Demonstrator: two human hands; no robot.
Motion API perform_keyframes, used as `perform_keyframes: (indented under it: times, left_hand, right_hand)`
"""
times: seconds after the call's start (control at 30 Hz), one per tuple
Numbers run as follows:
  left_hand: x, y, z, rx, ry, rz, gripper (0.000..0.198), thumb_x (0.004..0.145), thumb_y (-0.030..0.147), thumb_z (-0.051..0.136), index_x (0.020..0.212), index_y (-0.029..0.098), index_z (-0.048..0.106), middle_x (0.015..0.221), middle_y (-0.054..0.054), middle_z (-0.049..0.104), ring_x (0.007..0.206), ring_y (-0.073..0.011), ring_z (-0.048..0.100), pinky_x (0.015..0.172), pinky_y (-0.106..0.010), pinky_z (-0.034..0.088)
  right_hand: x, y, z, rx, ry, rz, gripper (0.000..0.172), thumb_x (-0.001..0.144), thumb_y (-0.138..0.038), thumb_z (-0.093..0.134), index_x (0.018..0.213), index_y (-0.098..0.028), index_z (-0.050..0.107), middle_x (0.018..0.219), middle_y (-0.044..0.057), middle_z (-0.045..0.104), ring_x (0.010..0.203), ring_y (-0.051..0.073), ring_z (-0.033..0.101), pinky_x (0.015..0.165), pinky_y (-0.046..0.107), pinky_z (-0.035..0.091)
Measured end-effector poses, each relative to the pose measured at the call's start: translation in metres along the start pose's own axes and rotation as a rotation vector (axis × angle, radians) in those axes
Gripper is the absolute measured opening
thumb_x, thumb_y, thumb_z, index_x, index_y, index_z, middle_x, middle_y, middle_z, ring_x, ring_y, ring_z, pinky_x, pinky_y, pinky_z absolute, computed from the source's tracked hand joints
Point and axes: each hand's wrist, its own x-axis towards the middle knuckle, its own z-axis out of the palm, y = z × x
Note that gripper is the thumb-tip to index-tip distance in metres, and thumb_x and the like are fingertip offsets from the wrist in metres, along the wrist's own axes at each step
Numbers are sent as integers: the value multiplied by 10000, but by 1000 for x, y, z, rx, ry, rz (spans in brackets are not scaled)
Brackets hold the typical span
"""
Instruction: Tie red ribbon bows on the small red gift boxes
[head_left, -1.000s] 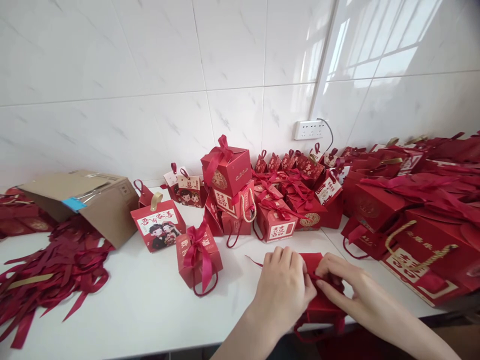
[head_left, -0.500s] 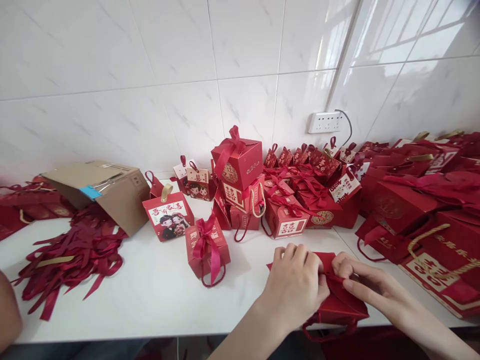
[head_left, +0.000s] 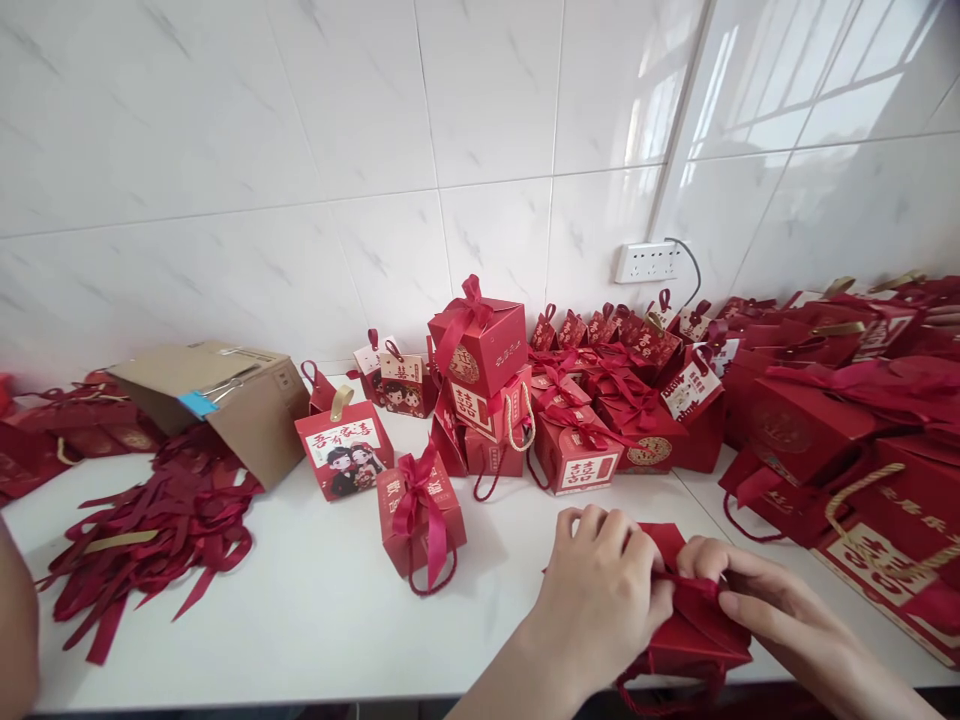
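Both of my hands meet over a small red gift box [head_left: 694, 630] at the near edge of the white counter [head_left: 300, 610]. My left hand [head_left: 600, 600] covers the box's left side with its fingers curled onto the top. My right hand [head_left: 757, 600] pinches the dark red ribbon [head_left: 694, 583] at the box's top. A cord handle hangs below the box over the counter's edge. A finished red box with a ribbon bow [head_left: 420, 515] stands to the left of my hands.
Several red gift boxes and bags [head_left: 570, 400] are stacked against the tiled wall, with more [head_left: 840, 410] piled along the right. A tipped cardboard carton [head_left: 225, 400] and a heap of loose red ribbons [head_left: 150, 530] lie at the left. A wall socket [head_left: 646, 261] sits above.
The view shifted a little; my hands keep working the ribbon on the box, which now sits slightly further right and nearer the counter's edge.
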Motion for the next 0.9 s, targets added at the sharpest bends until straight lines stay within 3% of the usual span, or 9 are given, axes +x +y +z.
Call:
perform_keyframes:
  times: [0.1,0.4,0.5,0.6,0.67,0.73,0.8,0.9]
  left_hand:
    - [0,-1,0,-6,0,14,100,852,280,559,854,185,527,886,-10,574,865,-196,516,783,-365,444]
    - [0,1,-2,5,-22,10,129,851,303,563,874,178,545,905,-19,585,869,-200,525,784,-372,456]
    - [0,0,-3,20,-27,15,130,863,305,549,873,175,546,907,-21,587,871,-201,525,782,-373,459]
    - [0,-2,-4,34,-40,6,127,883,298,525,893,172,546,924,-22,596,887,-205,528,780,-378,461]
    - [1,-4,-4,36,-54,1,126,890,293,520,907,172,548,937,-22,602,900,-206,533,785,-381,459]
    - [3,-5,-4,33,-65,4,129,885,295,532,901,168,553,932,-24,607,902,-206,538,784,-379,458]
    - [3,-5,-3,26,-57,-2,135,874,299,550,889,164,555,922,-25,609,897,-204,543,782,-376,457]
    - [4,-5,-2,14,-35,-5,136,863,298,566,869,163,554,903,-22,611,882,-196,549,786,-369,453]
  right_hand:
    - [1,1,1,49,52,14,316,789,-499,590,697,-200,546,731,19,481,668,161,442,586,251,388]
    - [10,-1,-5,-35,-47,-5,346,778,-498,616,655,-188,524,672,10,436,640,159,426,570,266,406]
    - [7,0,-3,138,111,76,371,676,-535,709,615,-190,588,647,20,491,637,166,479,583,278,446]
    - [1,0,0,289,370,185,357,547,-530,798,709,-225,707,780,74,636,833,254,593,732,346,503]
    - [-3,-2,-1,228,387,199,387,562,-525,789,815,-238,736,818,80,665,887,274,607,767,350,508]
    - [-6,-4,-6,78,320,153,389,606,-532,755,854,-233,733,796,75,663,816,260,618,701,327,521]
    - [-11,-7,-12,-51,268,80,383,595,-540,751,812,-226,726,800,86,661,770,262,619,648,323,527]
    - [-17,-11,-19,-112,311,-11,429,598,-641,689,711,-227,672,782,101,638,759,282,629,633,351,535]
